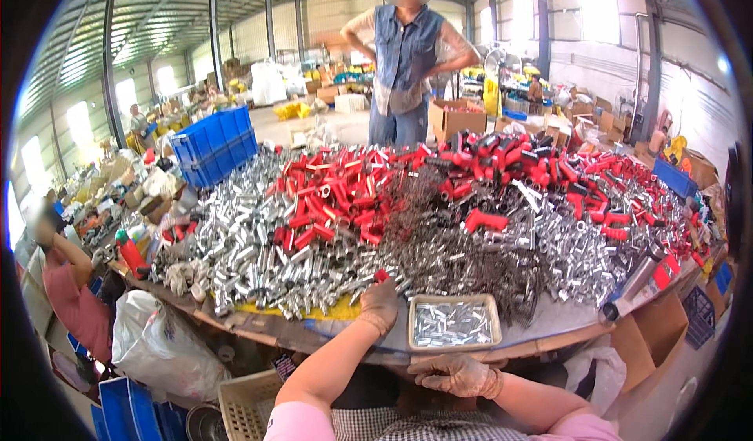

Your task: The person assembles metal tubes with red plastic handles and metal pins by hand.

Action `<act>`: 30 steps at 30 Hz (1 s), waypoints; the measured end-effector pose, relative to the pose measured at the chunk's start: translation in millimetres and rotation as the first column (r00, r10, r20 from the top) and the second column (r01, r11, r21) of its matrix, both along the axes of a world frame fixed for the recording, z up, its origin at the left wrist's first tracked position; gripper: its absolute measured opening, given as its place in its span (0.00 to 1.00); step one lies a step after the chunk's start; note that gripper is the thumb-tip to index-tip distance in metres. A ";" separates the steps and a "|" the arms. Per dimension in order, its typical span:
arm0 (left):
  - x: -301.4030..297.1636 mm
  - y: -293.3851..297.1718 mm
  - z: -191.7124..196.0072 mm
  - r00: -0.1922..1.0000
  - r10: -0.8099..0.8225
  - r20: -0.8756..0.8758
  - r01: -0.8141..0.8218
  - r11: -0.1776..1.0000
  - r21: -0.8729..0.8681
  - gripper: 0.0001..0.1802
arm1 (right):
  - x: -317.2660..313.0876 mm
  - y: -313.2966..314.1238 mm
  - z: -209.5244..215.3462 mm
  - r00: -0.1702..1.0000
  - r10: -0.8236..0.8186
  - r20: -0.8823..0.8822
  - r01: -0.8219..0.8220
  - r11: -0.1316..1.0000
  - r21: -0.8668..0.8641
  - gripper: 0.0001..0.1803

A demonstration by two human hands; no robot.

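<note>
My gloved left hand (380, 306), fingers curled around a small red piece (381, 275) at the heap's near edge just below frame centre, lay left of the shallow rectangular metal tray (413, 325), nearer than my empty, loosely curled right hand (457, 376) below.

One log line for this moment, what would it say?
left hand: reaching into silver tubes | right hand: at table edge below tray

The left hand (380, 304), gloved, reaches into the heap of silver metal fittings (267, 261) on the table (314, 333), just beside a shallow tray (453, 323) of small silver pieces. The right hand (455, 376) rests below the table edge. Red-handled parts (345, 194) pile behind.
</note>
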State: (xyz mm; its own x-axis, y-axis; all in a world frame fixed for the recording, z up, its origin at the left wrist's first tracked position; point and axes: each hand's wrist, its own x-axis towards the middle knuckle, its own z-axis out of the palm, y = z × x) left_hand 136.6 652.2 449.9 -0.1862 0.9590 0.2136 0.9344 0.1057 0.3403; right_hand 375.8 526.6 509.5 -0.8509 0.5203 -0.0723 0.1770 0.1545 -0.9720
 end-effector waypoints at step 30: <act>52.5 -78.8 43.9 0.957 -0.241 0.160 0.155 0.895 0.418 0.17 | 163.5 81.5 2.0 0.269 -0.876 -0.401 0.886 0.388 -0.254 0.20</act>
